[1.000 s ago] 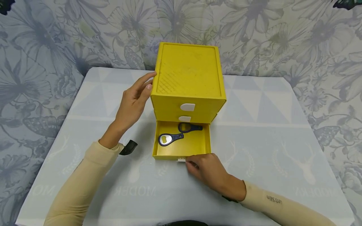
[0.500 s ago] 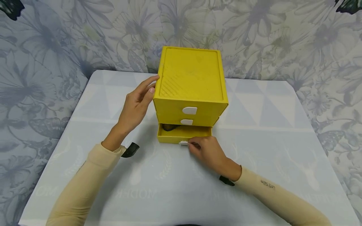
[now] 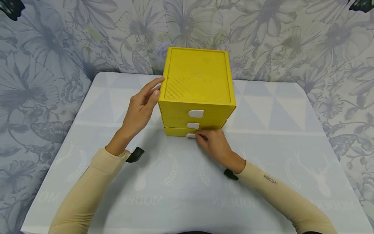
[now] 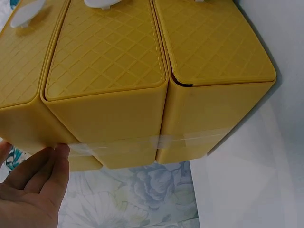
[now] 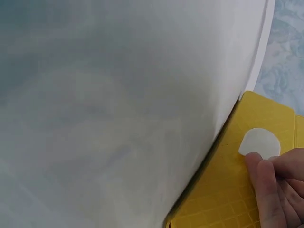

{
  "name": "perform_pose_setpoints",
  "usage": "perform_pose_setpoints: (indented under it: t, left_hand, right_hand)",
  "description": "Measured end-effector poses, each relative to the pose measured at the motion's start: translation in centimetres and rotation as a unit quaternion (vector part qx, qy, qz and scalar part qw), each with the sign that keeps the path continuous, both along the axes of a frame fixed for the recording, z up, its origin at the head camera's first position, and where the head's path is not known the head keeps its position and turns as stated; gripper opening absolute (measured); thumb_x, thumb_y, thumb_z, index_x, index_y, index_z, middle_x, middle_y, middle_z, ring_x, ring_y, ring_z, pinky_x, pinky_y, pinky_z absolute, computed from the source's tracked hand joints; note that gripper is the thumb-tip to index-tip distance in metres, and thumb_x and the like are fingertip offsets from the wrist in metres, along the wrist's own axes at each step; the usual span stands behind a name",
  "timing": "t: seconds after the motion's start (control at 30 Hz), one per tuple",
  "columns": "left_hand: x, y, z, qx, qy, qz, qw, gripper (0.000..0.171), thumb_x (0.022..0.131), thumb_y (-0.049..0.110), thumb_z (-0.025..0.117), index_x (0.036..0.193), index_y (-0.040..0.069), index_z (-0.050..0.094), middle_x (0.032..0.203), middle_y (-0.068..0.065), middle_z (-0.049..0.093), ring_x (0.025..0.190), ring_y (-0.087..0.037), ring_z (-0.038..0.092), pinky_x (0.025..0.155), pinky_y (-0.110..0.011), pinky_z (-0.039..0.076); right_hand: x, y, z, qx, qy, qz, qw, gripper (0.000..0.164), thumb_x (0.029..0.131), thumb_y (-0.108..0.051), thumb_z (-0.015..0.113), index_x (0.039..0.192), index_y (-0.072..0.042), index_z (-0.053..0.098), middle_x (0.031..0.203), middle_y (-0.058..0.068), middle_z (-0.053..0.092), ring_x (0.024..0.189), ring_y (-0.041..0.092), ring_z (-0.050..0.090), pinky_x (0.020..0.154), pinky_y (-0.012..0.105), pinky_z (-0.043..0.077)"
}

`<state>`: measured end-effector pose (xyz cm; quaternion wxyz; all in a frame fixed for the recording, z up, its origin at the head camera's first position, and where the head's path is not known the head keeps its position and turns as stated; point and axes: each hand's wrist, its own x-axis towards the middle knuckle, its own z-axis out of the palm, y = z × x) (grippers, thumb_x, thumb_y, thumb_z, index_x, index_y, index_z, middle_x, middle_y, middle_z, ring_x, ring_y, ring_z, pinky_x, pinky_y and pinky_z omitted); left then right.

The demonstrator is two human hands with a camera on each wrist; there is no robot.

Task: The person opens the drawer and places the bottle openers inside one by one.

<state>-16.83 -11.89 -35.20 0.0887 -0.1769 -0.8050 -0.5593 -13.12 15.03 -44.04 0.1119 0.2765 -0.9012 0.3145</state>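
Note:
A yellow cabinet (image 3: 197,76) with three stacked drawers, each with a white rounded handle, stands on the table. Its bottom drawer (image 3: 176,131) sits almost flush with the front, and a thin dark gap shows at one corner in the left wrist view. My right hand (image 3: 214,144) has curled fingers on the white handle (image 5: 260,142) of that drawer, thumb and fingertips at the handle's edge. On the cabinet's left side rests my left hand (image 3: 138,109), its fingers extended and fingertips against the wall (image 4: 118,128) near a strip of clear tape. The drawer's contents are hidden.
The table (image 3: 163,182) has a pale patterned cover. Behind it rises a wall with flowered paper (image 3: 263,35). Black camera straps show at the left wrist (image 3: 135,155) and the right wrist (image 3: 230,174).
The bottom drawer has slid back into the cabinet, pushed by my right hand on its handle. The two bottle openers inside went out of sight. My left hand stays on the cabinet side.

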Motion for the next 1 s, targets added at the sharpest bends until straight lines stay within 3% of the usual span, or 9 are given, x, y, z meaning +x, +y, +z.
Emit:
perform_pose_setpoints:
  t: [0.4,0.63,0.8,1.0]
  left_hand:
    - [-0.2,-0.2,-0.1,-0.008,-0.001,0.008,0.9999,0.041,0.108,0.032,0.045,0.149,0.037,0.047,0.147,-0.004,0.056,0.134,-0.017,0.055,0.109,-0.046,0.047]
    - [-0.2,-0.4,-0.1,-0.019,0.003,-0.002,0.9998,0.042,0.109,0.034,0.042,0.151,0.037,0.044,0.147,-0.007,0.055,0.133,-0.021,0.056,0.110,-0.047,0.045]
    - [0.1,-1.3,0.1,-0.067,0.038,0.024,0.9968,0.044,0.110,0.035,0.034,0.153,0.032,0.041,0.145,-0.009,0.057,0.131,-0.024,0.057,0.111,-0.047,0.045]
    - [0.8,-3.5,0.3,-0.167,0.060,0.073,0.9815,0.050,0.109,0.042,0.034,0.154,0.022,0.042,0.152,-0.006,0.049,0.140,-0.027,0.047,0.117,-0.049,0.037]
  right_hand:
    - [-0.7,-0.1,-0.1,-0.003,-0.011,-0.004,1.000,0.010,0.094,-0.010,0.070,0.092,-0.006,0.079,0.086,0.003,0.076,0.072,0.012,0.068,0.066,0.030,0.058]
    - [0.4,1.0,0.5,0.001,-0.034,0.011,0.999,0.010,0.094,-0.013,0.070,0.098,-0.009,0.078,0.093,0.001,0.076,0.080,0.013,0.071,0.072,0.033,0.060]
    - [2.0,3.1,2.6,-0.011,-0.018,0.025,0.999,0.015,0.095,-0.016,0.070,0.104,-0.009,0.078,0.098,0.001,0.078,0.081,0.013,0.072,0.070,0.037,0.061]
    - [2.7,6.3,5.3,-0.004,0.025,-0.018,1.000,0.019,0.093,-0.015,0.071,0.108,-0.003,0.078,0.101,0.008,0.078,0.095,0.023,0.075,0.082,0.044,0.061]
